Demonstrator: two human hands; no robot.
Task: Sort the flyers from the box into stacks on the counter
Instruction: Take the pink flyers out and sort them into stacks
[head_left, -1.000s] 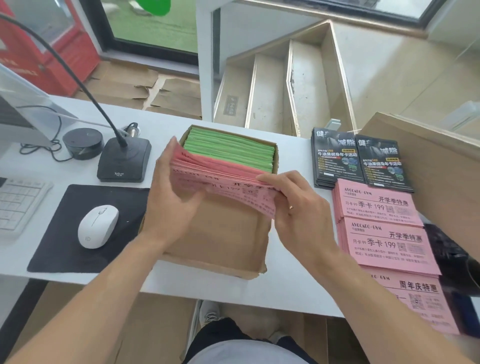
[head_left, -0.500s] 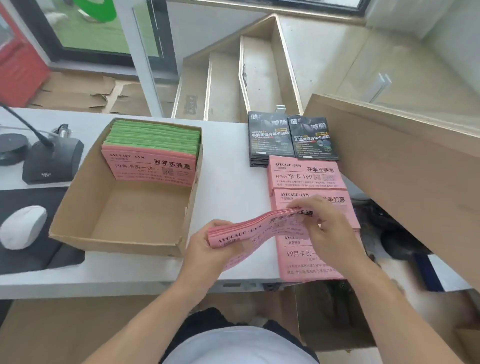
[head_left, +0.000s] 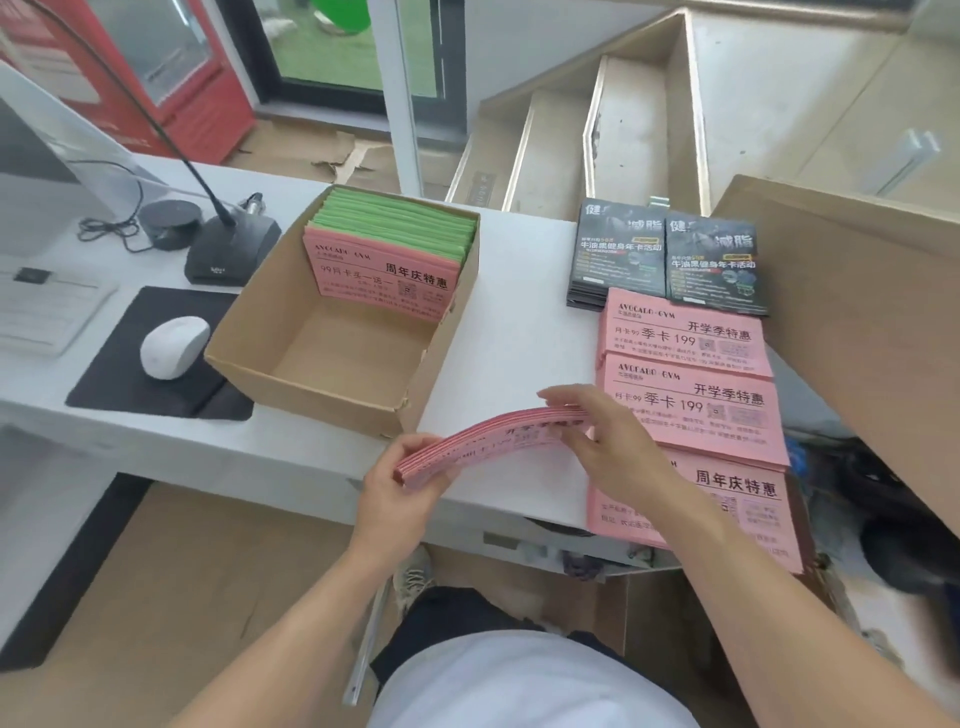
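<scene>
Both hands held one bundle of pink flyers (head_left: 498, 434) above the near edge of the white counter (head_left: 519, 332), between the cardboard box (head_left: 311, 384) and the pink stacks (head_left: 685, 374). Left hand (head_left: 400, 493) gripped the bundle's lower left end, fingers curled round it. Right hand (head_left: 608, 447) pinched the raised right end, fingers on top, thumb beneath. Bundle bowed upward between the two grips. Box contained upright pink and green flyers (head_left: 400, 228) at its far end. Black flyers (head_left: 665, 260) lay beyond the pink stacks.
</scene>
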